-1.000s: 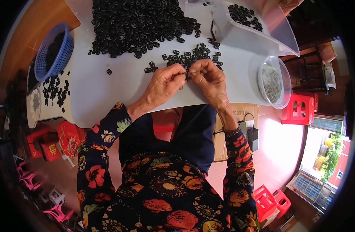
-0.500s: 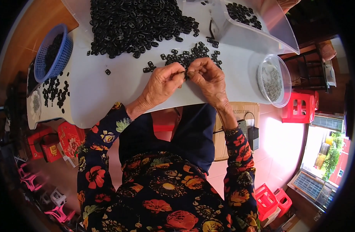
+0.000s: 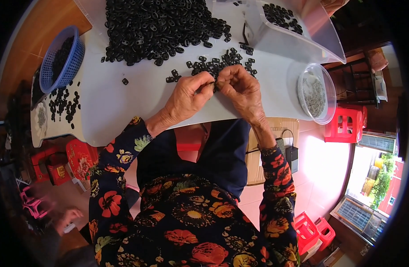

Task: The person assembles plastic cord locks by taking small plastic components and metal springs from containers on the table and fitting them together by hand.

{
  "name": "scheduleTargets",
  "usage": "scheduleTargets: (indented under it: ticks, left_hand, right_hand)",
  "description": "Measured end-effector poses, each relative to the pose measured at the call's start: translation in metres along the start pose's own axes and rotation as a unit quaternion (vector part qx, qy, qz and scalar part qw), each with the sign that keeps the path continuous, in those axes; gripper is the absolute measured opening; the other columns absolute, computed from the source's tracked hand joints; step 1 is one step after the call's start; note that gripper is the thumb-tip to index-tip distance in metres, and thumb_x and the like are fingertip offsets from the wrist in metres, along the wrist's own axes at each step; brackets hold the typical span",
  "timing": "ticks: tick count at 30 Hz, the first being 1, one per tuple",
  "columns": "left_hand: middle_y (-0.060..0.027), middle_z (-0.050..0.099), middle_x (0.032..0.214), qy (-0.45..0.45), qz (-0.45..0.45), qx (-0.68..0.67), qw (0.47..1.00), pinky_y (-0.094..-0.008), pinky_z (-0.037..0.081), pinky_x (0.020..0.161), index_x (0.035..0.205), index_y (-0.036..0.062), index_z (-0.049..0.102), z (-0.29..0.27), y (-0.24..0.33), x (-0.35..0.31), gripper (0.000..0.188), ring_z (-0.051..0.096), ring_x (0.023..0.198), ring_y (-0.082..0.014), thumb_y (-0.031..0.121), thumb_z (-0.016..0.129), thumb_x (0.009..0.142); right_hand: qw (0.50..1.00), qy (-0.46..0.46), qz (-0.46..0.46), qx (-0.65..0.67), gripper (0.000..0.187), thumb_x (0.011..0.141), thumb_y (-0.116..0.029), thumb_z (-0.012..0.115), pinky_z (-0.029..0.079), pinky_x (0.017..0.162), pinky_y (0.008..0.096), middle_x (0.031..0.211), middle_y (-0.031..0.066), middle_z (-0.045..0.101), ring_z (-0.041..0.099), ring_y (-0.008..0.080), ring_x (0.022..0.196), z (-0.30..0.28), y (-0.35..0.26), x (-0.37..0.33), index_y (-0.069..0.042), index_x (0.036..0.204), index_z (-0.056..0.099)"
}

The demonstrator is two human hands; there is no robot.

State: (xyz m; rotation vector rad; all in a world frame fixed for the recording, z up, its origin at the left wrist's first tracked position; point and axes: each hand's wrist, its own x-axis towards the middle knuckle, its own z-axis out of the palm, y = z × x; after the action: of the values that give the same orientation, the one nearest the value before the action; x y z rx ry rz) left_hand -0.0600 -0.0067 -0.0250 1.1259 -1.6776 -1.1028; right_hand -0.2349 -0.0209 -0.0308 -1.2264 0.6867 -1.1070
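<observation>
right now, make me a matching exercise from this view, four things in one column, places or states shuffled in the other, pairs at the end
Things
1. basket
2. tub
3. left hand
4. bin

Places or states
a. pinched at a dark piece, close beside the right hand
b. boxy and see-through, to the right of the big pile
c. blue, at the left end of the table
d. round and clear, with silvery bits inside

Pairs: 1-c, 2-d, 3-a, 4-b
</observation>
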Motion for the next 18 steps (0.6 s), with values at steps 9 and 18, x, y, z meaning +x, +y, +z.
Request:
scheduleTargets:
  ticks: [9, 18]
  left_hand:
    - [-0.0011, 0.057, 0.067, -0.018, -0.047, -0.049, 0.998, -0.0224, 0.042, 0.059, 0.085, 0.0016, 0.055, -0.0011, 0.0032, 0.0005, 0.009, 0.052, 0.063, -0.0067, 0.009, 0.049, 0.086]
    - [-0.0044, 0.056, 0.064, -0.003, -0.016, 0.007, 1.000, -0.0255, 0.043, 0.055, 0.082, 0.0006, 0.053, -0.0005, 0.0017, 0.0005, 0.006, 0.053, 0.059, -0.0091, 0.005, 0.051, 0.085]
  right_hand:
    - [0.999, 0.018, 0.010, 0.033, 0.017, 0.085, 0.004, 0.061, 0.046, 0.079, 0.0221, 0.090, -0.0009, 0.057, 0.054, 0.0066, 0.083, -0.0031, 0.0075, 0.0013, -0.002, 0.099, 0.054]
    - [0.999, 0.030, -0.010, -0.005, 0.018, 0.084, 0.007, 0.059, 0.047, 0.078, 0.0216, 0.089, -0.0007, 0.058, 0.055, 0.0060, 0.083, 0.0040, 0.0053, 0.0027, -0.001, 0.100, 0.055]
